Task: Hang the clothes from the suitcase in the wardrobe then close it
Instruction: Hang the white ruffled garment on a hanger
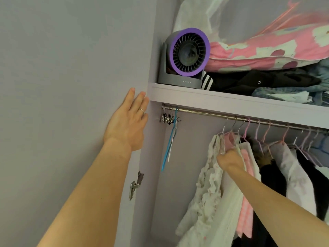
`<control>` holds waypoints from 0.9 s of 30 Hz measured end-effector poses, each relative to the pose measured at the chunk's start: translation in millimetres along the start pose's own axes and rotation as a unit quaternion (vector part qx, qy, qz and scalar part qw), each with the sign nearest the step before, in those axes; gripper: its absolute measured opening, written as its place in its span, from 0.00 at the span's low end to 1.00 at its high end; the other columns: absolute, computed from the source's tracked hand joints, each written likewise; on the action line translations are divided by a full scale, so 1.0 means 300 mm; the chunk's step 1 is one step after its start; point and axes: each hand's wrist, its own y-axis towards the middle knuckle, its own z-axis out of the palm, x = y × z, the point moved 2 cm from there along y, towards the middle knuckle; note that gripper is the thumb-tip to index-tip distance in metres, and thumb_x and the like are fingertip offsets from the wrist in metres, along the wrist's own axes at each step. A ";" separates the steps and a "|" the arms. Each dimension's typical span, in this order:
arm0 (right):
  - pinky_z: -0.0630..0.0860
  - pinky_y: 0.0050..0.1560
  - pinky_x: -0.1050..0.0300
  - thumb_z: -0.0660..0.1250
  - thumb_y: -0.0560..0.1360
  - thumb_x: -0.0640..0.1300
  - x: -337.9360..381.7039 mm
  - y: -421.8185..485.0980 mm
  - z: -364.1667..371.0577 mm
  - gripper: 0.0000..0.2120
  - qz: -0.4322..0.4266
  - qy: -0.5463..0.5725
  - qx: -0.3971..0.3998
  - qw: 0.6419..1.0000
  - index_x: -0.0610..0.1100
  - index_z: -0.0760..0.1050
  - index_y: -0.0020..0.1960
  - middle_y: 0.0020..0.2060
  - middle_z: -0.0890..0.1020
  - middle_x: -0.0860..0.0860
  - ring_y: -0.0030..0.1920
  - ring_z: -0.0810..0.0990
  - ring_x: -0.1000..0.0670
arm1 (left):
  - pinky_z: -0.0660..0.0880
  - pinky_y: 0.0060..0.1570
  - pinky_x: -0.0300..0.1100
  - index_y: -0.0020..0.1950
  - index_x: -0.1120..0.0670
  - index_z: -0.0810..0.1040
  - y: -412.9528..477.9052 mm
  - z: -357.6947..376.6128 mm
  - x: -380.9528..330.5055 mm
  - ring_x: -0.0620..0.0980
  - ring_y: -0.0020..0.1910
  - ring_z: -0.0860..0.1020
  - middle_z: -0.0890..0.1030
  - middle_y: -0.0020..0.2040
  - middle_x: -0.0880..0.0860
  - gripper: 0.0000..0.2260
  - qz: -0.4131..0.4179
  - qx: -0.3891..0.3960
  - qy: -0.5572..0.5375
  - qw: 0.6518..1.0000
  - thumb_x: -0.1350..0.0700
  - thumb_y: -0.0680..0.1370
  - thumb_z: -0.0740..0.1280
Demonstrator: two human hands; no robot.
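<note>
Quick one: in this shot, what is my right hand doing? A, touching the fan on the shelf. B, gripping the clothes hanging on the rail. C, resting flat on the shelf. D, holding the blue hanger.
B: the right hand is curled into the pale garments hanging from the rail, while the blue hanger dangles untouched to the left.

A grey, purple-ringed fan (188,52) is set on the shelf (231,102), adjoined by what may be bagged pink bedding (267,54).
</note>
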 end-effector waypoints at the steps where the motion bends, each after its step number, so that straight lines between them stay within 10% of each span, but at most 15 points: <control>1: 0.74 0.59 0.50 0.62 0.79 0.46 -0.003 -0.005 0.004 0.22 -0.009 -0.016 0.014 1.000 0.34 0.71 0.69 0.60 0.79 0.38 0.60 0.78 0.38 | 0.31 0.72 0.67 0.82 0.52 0.51 -0.002 -0.013 0.008 0.64 0.79 0.36 0.39 0.81 0.61 0.28 0.000 0.020 -0.002 1.000 0.45 0.82 0.43; 9: 0.76 0.59 0.50 0.60 0.75 0.48 -0.040 -0.224 -0.154 0.23 -0.069 -0.102 0.160 0.979 0.43 0.69 0.68 0.64 0.73 0.42 0.61 0.75 0.41 | 0.26 0.70 0.66 0.80 0.48 0.60 -0.071 -0.093 0.009 0.66 0.77 0.32 0.41 0.81 0.60 0.28 0.066 0.150 -0.111 0.980 0.40 0.81 0.49; 14: 0.76 0.60 0.49 0.61 0.79 0.50 -0.078 -0.388 -0.420 0.16 -0.116 -0.069 0.168 0.976 0.48 0.74 0.65 0.64 0.74 0.48 0.62 0.73 0.46 | 0.15 0.62 0.53 0.78 0.42 0.62 -0.129 -0.179 -0.002 0.54 0.81 0.46 0.67 0.77 0.51 0.25 0.032 0.237 -0.297 0.924 0.43 0.80 0.55; 18: 0.73 0.61 0.49 0.61 0.80 0.50 -0.140 -0.498 -0.622 0.16 -0.157 -0.096 0.136 0.974 0.49 0.74 0.66 0.64 0.74 0.49 0.64 0.69 0.45 | 0.44 0.76 0.54 0.70 0.41 0.72 -0.138 -0.314 -0.043 0.52 0.62 0.77 0.83 0.58 0.50 0.19 0.007 0.242 -0.436 0.867 0.51 0.79 0.58; 27: 0.71 0.60 0.50 0.62 0.79 0.52 -0.393 -0.825 -0.957 0.13 -0.125 -0.133 0.020 0.983 0.53 0.78 0.62 0.60 0.80 0.55 0.63 0.72 0.47 | 0.71 0.63 0.48 0.64 0.45 0.79 -0.214 -0.825 -0.270 0.55 0.51 0.80 0.84 0.51 0.49 0.15 0.164 0.051 -0.592 0.788 0.53 0.80 0.61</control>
